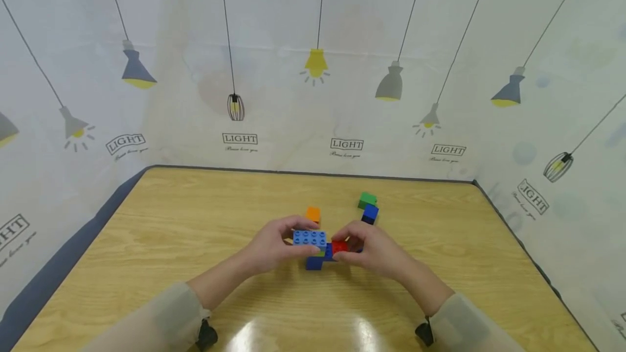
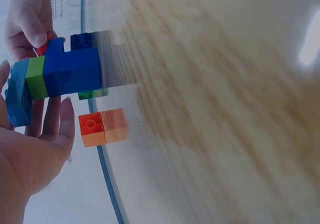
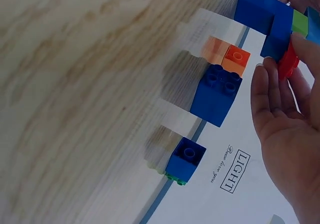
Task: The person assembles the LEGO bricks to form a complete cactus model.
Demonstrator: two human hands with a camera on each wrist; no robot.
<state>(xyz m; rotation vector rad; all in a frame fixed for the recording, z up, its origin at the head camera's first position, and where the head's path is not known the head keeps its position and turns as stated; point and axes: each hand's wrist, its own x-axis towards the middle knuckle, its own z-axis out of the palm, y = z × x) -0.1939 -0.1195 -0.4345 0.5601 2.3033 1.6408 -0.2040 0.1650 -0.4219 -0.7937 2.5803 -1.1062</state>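
Observation:
A small stack of bricks stands on the table, with dark blue bricks point(image 2: 80, 70) at its base, a lime green brick point(image 2: 36, 77) over them and a light blue brick point(image 1: 309, 237) with studs on top. My left hand point(image 1: 271, 246) grips the light blue brick from the left, thumb along the near side and fingers behind. From the right, my right hand point(image 1: 381, 250) pinches a red brick point(image 1: 339, 246) between thumb and fingers. The red brick sits right at the dark blue arm that juts out of the stack, partly covered by the fingertips.
Behind the stack is an orange brick point(image 1: 313, 214). Farther back to the right, a blue brick point(image 1: 370, 214) stands close to a green brick point(image 1: 367, 200). Another dark blue brick point(image 3: 215, 96) is mostly hidden behind my right hand in the head view. A printed curtain point(image 1: 274, 151) borders the table.

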